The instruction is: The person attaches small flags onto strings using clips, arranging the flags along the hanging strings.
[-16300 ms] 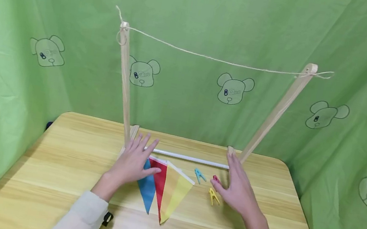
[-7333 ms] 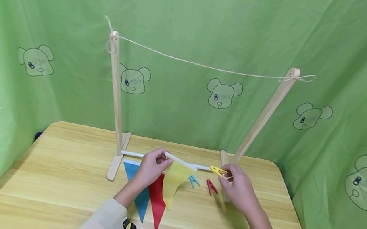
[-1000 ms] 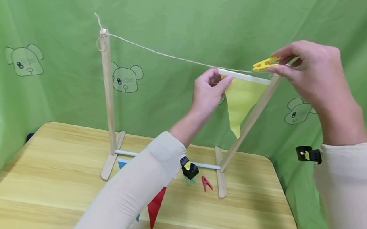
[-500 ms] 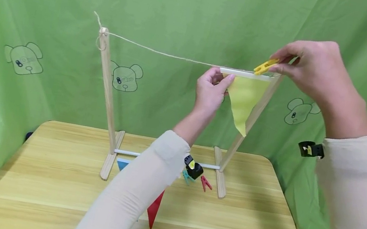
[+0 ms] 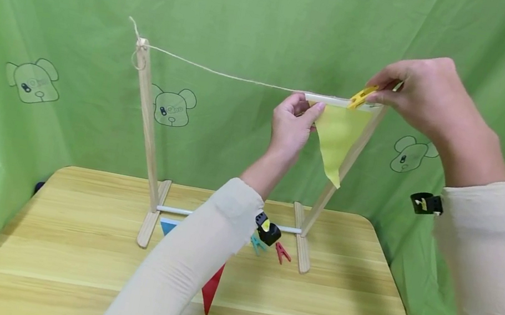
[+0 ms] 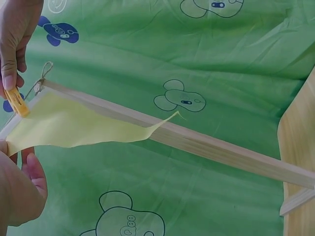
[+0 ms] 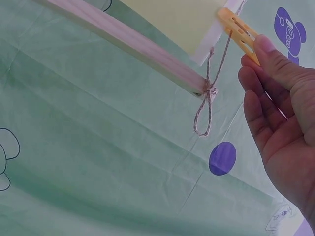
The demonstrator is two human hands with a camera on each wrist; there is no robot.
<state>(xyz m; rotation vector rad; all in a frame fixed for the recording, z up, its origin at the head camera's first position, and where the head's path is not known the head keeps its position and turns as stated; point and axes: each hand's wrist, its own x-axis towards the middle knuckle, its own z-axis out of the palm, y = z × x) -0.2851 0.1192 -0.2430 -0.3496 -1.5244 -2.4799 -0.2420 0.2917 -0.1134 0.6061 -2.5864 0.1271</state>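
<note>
- The left hand (image 5: 291,125) is near the middle of the head view, and its thumb and fingers pinch one end of the yellow flag (image 5: 338,139) by its white top edge.
- The flag is right of the middle, up by the string (image 5: 226,73), with its pointy tip hanging down.
- The right hand (image 5: 416,93), at the upper right, grasps a yellow peg (image 5: 362,96) with its thumb and fingers. The peg's tip is over the flag's white edge.
- The string goes between two wooden posts, the left post (image 5: 147,122) and the right post (image 5: 322,201).
- Low in the middle, the left sleeve (image 5: 186,247) hides parts of a blue flag (image 5: 167,226) and a red flag (image 5: 211,291) on the tabletop (image 5: 281,309).
- A blue-green peg (image 5: 258,245) and a red peg (image 5: 282,253) lie side by side just below the middle.
</note>
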